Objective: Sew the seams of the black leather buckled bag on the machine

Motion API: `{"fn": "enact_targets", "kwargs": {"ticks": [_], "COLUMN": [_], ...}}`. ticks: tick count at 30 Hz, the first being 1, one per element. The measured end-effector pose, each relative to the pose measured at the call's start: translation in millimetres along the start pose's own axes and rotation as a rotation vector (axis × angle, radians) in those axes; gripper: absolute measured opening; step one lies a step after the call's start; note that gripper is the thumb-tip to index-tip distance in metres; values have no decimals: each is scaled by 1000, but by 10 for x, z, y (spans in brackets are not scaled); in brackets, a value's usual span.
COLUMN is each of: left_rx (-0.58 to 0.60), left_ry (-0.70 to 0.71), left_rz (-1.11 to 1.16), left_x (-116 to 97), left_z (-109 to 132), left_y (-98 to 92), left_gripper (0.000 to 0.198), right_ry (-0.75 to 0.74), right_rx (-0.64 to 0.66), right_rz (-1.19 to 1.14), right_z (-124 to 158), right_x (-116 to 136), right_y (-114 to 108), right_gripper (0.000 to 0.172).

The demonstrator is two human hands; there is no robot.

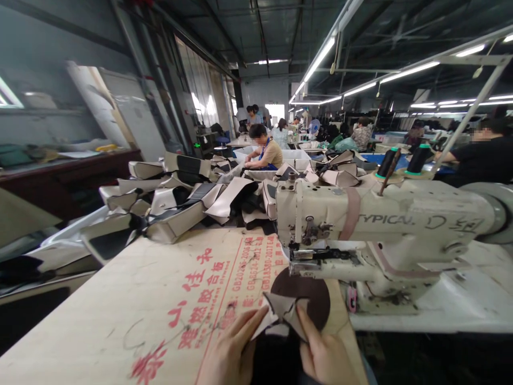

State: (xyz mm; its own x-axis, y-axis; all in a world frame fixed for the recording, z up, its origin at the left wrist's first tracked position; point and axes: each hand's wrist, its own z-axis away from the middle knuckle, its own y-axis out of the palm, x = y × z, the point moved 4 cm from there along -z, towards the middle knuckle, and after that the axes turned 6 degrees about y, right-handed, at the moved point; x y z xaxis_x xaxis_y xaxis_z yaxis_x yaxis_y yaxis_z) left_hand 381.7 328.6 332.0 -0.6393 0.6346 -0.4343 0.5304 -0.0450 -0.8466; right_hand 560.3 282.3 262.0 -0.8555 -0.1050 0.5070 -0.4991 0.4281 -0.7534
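Both hands (280, 353) pinch folded piece (285, 313); sewing machine (385, 230) just beyond

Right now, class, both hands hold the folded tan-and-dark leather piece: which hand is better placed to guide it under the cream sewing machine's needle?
Probably the right hand: it pinches the folded tan-and-dark leather piece on the side nearer the cream sewing machine. The left hand lies farther away.

Dim hall lit by ceiling tube lights (320, 56) w/ glare; edges stretched, left side blurred; centre fairly sharp
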Motion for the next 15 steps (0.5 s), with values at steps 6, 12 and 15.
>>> {"fn": "enact_targets", "kwargs": {"ticks": [6, 12, 15], "left_rx": [252, 207, 308], "left_ry": [89, 132, 182], "left_rz": [82, -8, -26], "left_x": [-216, -216, -233], "left_z": [-465, -564, -647], "left_y": [322, 310, 308], "left_gripper": [46, 39, 40], "right_ry": [-38, -35, -65], "right_rx": [80, -3, 17], "right_rz": [-11, -140, -161], "right_z": [-150, -299, -331], "right_x": [-413, -226, -182], "right_y": [-346, -386, -380], "right_gripper": [48, 35, 34]}}
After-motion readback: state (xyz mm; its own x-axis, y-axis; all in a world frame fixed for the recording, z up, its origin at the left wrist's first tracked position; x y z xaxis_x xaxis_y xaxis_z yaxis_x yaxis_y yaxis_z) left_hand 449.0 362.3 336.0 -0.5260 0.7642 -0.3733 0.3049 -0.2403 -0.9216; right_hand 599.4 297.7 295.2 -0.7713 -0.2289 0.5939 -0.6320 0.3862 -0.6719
